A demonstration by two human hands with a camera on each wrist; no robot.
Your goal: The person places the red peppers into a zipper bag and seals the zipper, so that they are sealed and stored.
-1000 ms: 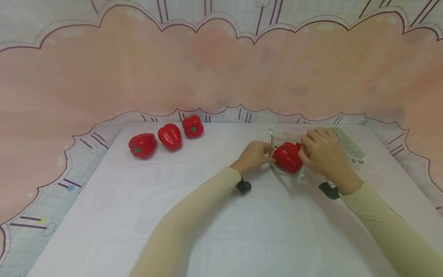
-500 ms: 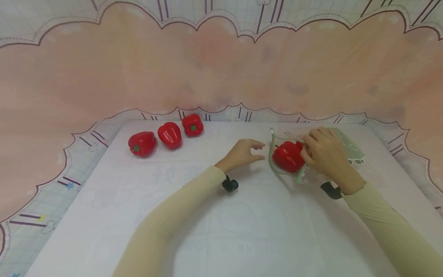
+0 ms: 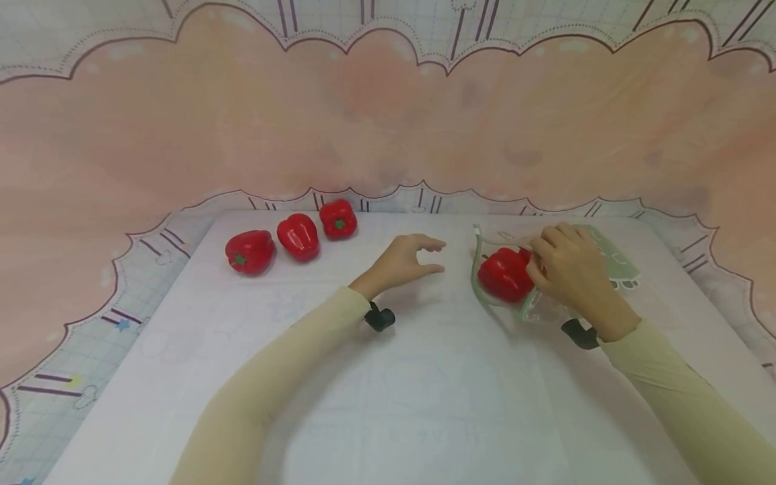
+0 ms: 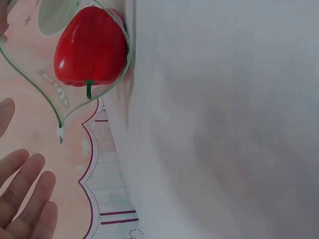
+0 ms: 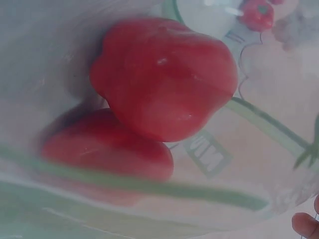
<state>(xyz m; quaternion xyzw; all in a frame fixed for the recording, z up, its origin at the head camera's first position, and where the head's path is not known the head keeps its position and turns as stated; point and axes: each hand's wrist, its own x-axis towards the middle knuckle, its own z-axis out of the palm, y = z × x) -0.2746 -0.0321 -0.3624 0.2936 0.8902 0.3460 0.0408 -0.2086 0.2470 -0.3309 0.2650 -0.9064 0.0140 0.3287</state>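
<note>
A clear zip bag with a green-edged mouth lies toward the right, its mouth gaping to the left. Just inside sits a glossy red bell pepper, stem toward the opening in the left wrist view. Through the plastic, the right wrist view shows a second red pepper beside it. My right hand pinches the bag's upper edge with curled fingers. My left hand, apart from the bag, holds nothing; its thumb and fingers are spread in a C shape. Its relaxed fingers show in the left wrist view.
Three more red bell peppers stand at the back left of the white table: one on the left, one in the middle and one on the right. A patterned peach cloth rises behind the table's back edge.
My left hand has let go of the bag's mouth and moved left, away from it. My right hand stays at the bag's edge, and the pepper stays inside.
</note>
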